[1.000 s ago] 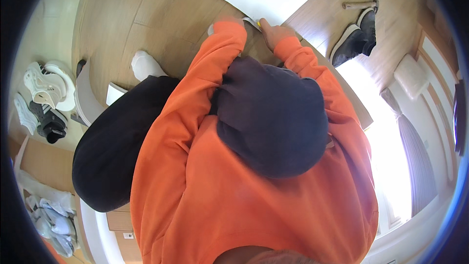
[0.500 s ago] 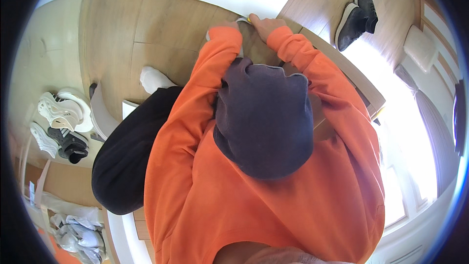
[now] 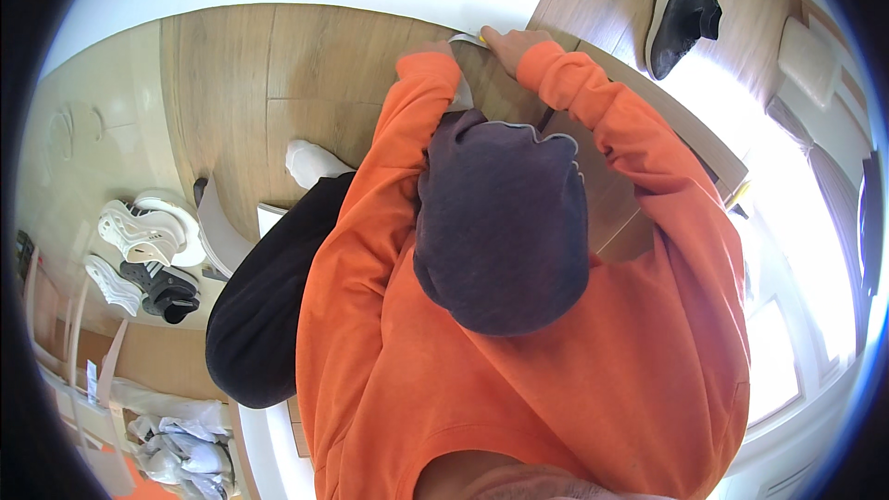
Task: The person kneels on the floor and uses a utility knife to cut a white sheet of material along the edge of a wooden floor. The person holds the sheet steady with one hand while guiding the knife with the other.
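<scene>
Both arms reach forward in orange sleeves to where the wood-look floor meets a white surface. My right hand (image 3: 512, 48) is closed around a small tool with a yellow end (image 3: 482, 39), its kind unclear. A thin pale curved strip (image 3: 463, 38) runs from beside that yellow part toward my left hand (image 3: 431, 49). The left fingers are mostly hidden by the hand and cuff, so their hold does not show. A rounded dark grey cloth shape (image 3: 505, 222) fills the space between my arms. Below the left cuff, a pale thing (image 3: 463, 93) is partly covered.
My black trouser leg (image 3: 264, 306) and white-socked foot (image 3: 315, 163) extend left. White and black shoes (image 3: 148, 250) lie farther left, above a container of plastic-wrapped things (image 3: 185, 454). Dark boots (image 3: 681, 23) stand at the upper right, beyond a wooden board edge (image 3: 681, 134).
The view has shifted, so the shoes and container at left appear farther right and lower. My hands keep nearly the same place, with slightly more of the pale strip showing between them.
</scene>
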Action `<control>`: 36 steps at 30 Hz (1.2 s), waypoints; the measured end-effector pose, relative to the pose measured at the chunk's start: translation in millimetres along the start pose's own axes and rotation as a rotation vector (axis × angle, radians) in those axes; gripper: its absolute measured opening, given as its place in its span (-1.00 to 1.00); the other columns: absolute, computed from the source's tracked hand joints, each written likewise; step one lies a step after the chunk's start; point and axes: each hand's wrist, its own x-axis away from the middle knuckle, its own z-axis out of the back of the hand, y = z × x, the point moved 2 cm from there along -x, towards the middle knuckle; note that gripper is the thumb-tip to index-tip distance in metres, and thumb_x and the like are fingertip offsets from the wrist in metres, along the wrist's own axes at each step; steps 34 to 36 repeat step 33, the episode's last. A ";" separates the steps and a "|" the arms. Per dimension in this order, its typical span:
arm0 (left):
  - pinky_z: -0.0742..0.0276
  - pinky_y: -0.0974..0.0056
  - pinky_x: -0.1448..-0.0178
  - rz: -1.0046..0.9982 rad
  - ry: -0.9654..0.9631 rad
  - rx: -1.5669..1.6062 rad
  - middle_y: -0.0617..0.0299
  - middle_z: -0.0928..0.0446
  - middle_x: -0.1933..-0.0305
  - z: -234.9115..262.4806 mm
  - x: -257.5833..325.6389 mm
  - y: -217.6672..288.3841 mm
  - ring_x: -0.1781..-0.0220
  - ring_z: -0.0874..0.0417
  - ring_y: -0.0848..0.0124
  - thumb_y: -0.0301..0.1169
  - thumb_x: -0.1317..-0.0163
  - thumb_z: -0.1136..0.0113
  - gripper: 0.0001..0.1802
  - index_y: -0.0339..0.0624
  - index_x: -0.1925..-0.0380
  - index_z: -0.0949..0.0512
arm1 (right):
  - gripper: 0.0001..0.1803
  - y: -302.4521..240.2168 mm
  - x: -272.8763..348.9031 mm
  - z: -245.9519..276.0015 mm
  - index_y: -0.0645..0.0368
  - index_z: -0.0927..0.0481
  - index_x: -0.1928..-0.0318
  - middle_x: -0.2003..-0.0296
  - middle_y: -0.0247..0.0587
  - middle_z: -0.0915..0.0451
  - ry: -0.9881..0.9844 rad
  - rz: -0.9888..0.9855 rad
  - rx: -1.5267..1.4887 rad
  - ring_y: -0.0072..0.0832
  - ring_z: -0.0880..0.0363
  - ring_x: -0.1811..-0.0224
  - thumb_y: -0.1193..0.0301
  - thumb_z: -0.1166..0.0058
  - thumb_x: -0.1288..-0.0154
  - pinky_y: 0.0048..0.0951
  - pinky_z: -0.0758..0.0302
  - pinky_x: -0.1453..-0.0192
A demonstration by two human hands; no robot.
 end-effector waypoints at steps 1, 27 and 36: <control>-0.51 0.12 0.00 0.009 0.023 -0.006 0.14 -0.55 0.00 -1.3 -1.5 0.3 -0.05 -0.56 0.18 -0.32 -0.17 -0.01 -0.70 -0.04 0.10 -0.56 | -0.75 0.0 0.3 0.0 0.02 -0.25 0.02 0.39 -0.02 -0.60 -0.008 -0.002 -0.011 -0.07 -0.60 0.35 0.36 0.30 -0.30 -0.13 -0.47 0.39; -0.47 0.25 0.26 -0.320 1.052 -0.163 0.20 -0.41 0.25 -63.8 -17.4 -6.0 0.25 -0.45 0.27 -0.45 -0.04 -0.02 -0.69 -0.22 0.16 -0.46 | -0.73 -11.0 7.1 20.5 0.09 -0.32 0.04 0.35 -0.06 -0.61 -0.029 0.018 0.097 -0.14 -0.62 0.29 0.43 0.15 -0.22 -0.21 -0.53 0.28; -0.49 0.21 0.25 -0.422 1.140 0.003 0.14 -0.38 0.17 -72.8 -20.0 -6.1 0.23 -0.45 0.22 -0.47 -0.03 -0.02 -0.50 -0.24 -0.06 -0.33 | -0.51 -20.0 30.6 61.0 0.03 -0.25 -0.08 0.27 -0.08 -0.62 -0.103 -0.087 0.113 -0.18 -0.62 0.20 0.40 -0.04 -0.10 -0.18 -0.53 0.21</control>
